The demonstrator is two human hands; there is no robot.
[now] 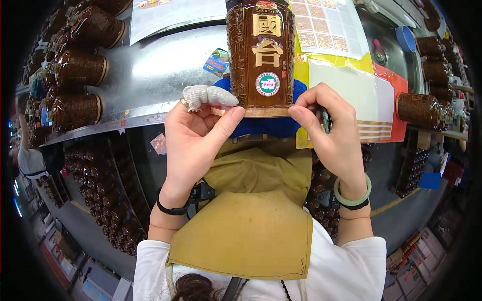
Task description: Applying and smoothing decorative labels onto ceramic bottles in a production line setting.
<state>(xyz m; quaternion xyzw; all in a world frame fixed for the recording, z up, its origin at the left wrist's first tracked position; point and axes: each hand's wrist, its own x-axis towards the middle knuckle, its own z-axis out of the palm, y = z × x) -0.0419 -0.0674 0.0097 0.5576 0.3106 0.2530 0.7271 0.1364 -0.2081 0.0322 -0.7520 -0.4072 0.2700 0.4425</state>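
A glossy brown bottle (261,55) with raised gold characters and a round green-and-white sticker lies in front of me on a blue cloth (266,128). Its base points toward me, and a thin copper-coloured strip (261,112) runs along the base edge. My left hand (201,133) pinches the strip's left end between thumb and fingers; a grey knitted finger cover (208,95) sits on one finger. At the other corner, my right hand (329,120) pinches the strip against the base. A small dark object (326,121) is tucked in the right fingers, its kind unclear.
Rows of similar brown bottles (78,67) stand at the left of the metal table (165,65), with more bottles (419,111) at the right. Sheets of gold labels (326,25) lie beyond my right hand. A blue cup (405,38) stands farther right. Racks of bottles (108,190) fill the lower left.
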